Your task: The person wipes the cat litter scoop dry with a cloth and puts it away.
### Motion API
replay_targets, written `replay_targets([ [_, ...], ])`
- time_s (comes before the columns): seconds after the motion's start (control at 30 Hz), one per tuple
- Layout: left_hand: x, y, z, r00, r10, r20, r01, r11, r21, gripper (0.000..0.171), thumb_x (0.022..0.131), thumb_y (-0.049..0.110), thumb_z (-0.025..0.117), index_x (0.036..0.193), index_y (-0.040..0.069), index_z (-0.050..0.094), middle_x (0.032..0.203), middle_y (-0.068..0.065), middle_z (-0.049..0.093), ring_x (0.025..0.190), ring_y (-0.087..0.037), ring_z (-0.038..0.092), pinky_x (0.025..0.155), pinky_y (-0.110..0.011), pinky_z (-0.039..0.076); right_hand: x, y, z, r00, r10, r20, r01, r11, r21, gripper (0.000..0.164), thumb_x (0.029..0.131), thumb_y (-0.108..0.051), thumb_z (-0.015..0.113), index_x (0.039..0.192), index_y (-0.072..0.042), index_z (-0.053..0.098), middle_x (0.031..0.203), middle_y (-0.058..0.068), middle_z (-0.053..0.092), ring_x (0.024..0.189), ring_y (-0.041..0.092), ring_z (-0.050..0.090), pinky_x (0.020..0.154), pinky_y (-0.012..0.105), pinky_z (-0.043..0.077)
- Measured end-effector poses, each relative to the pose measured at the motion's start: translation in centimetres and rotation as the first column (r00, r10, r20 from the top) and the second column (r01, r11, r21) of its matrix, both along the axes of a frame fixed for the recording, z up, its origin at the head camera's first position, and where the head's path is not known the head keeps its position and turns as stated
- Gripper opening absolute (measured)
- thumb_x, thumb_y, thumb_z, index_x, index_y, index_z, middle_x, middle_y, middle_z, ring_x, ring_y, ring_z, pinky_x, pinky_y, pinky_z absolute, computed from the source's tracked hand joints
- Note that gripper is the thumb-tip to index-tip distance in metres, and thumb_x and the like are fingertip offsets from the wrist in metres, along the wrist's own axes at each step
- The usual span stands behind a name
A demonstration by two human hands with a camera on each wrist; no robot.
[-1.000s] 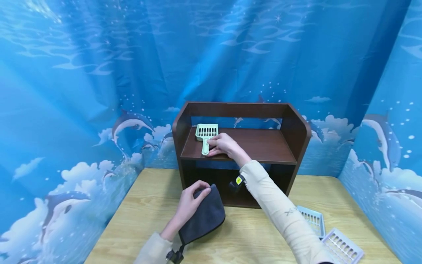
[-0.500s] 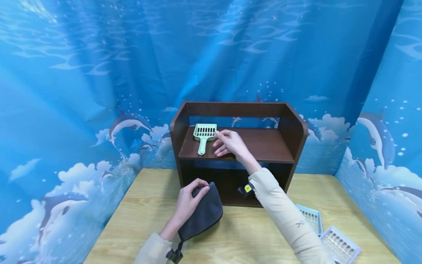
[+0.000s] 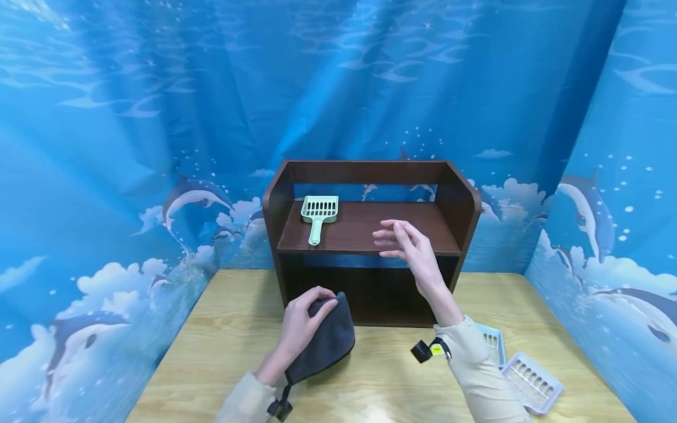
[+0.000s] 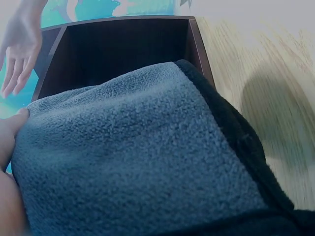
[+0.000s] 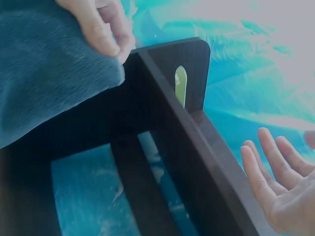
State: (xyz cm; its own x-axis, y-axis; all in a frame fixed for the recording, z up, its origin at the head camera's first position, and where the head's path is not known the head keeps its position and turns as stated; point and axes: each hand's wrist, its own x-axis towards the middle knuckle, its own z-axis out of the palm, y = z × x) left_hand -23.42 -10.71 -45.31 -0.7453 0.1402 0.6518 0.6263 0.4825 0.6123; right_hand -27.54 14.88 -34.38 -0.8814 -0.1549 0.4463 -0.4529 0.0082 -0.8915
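Observation:
My left hand (image 3: 301,326) pinches a dark grey fleece cloth (image 3: 332,341) by its upper edge, and the cloth hangs in front of the brown two-tier shelf (image 3: 402,220). In the left wrist view the cloth (image 4: 133,152) fills most of the picture. A pale green slotted litter scoop (image 3: 315,228) lies on the left of the upper tier, handle towards me. My right hand (image 3: 412,252) is in front of the upper tier's right half, holding nothing, fingers loosely extended and apart from the scoop. The right wrist view shows this hand's spread fingers (image 5: 275,167).
A light blue slotted scoop (image 3: 493,341) and a lavender one (image 3: 533,382) lie on the wooden table (image 3: 222,329) at the right, partly behind my right sleeve. A blue ocean-print curtain (image 3: 211,117) stands behind the shelf and along both sides.
My right hand has let go of the green scoop's handle and moved right and back towards me. The scoop stays on the upper tier. My left hand keeps hold of the cloth.

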Motion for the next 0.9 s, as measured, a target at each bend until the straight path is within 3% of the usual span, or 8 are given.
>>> replay_targets([
  [0.2,0.1,0.2,-0.3,1.000,-0.003,0.002,0.003,1.000,0.012,0.009,0.092,0.024,0.077,0.099,0.021,0.073,0.095,0.011,0.072,0.087,-0.006,0.067,0.086,-0.032,0.056,1.6,3.0,-2.5,1.000,0.008,0.006,-0.008,1.000,-0.027,0.047,0.110,-0.034,0.043,0.139,0.001,0.053,0.130,0.016,0.066,0.115,0.022,0.067,0.088,0.033,0.057],
  [0.57,0.3,0.5,-0.6,1.000,-0.021,0.012,0.020,1.000,0.016,0.009,0.092,0.025,0.076,0.100,0.021,0.073,0.095,0.011,0.072,0.086,-0.005,0.066,0.084,-0.032,0.056,4.2,10.3,-8.3,0.999,-0.022,0.026,0.021,0.999,0.025,0.044,0.112,-0.022,0.036,0.137,0.012,0.049,0.122,0.005,0.071,0.108,0.021,0.070,0.084,0.033,0.058],
  [0.77,0.4,0.4,-0.8,0.999,-0.021,0.029,0.020,0.999,0.031,0.010,0.091,0.023,0.077,0.100,0.021,0.073,0.095,0.011,0.072,0.086,-0.006,0.066,0.084,-0.031,0.057,6.2,13.2,-10.8,0.985,-0.132,0.108,0.122,0.988,0.096,0.045,0.112,-0.021,0.038,0.134,0.017,0.048,0.113,-0.006,0.074,0.100,0.014,0.072,0.079,0.029,0.059],
  [0.9,0.5,0.3,-0.9,0.999,-0.025,0.039,0.024,0.999,0.029,0.010,0.091,0.024,0.077,0.100,0.022,0.073,0.095,0.011,0.072,0.086,-0.005,0.066,0.084,-0.031,0.057,7.6,14.7,-12.1,0.945,-0.273,0.180,0.236,0.951,0.201,0.047,0.111,-0.026,0.040,0.133,0.015,0.051,0.108,-0.001,0.075,0.092,0.010,0.072,0.075,0.030,0.059],
])
